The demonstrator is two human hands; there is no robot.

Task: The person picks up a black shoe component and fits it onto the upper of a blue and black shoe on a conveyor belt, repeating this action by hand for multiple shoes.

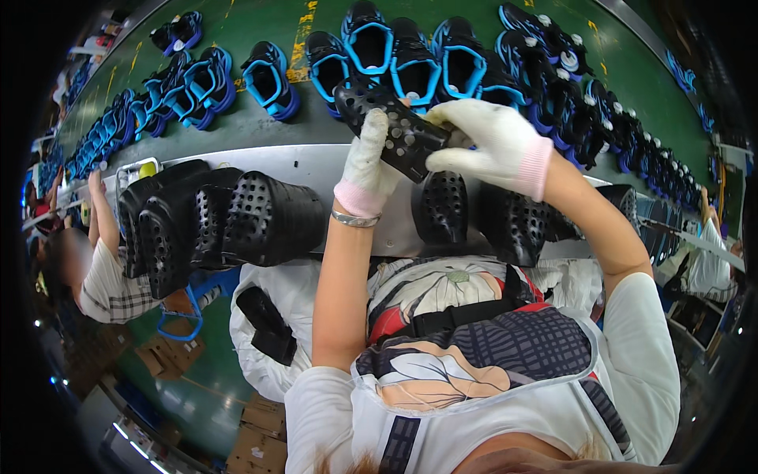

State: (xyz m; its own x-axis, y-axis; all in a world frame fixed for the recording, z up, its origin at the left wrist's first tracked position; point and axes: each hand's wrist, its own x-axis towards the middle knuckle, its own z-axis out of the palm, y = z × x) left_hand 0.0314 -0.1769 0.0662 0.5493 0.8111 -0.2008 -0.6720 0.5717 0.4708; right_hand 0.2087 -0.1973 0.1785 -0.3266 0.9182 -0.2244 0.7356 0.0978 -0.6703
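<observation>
A black plastic shoe form, dotted with round holes, is held up tilted over the metal ledge. My left hand, in a white glove with a pink cuff, grips it from below, thumb across its holed face. My right hand, gloved alike, closes on its right end; some of its fingertips are hidden. Just beyond the form stand black-and-blue sneakers on the green surface. Below my hands another holed black form stands on the ledge.
More black forms crowd the ledge at left, others at right. Rows of sneakers run along the green surface both ways. A black piece lies on white cloth beside my lap. Co-workers sit at both sides.
</observation>
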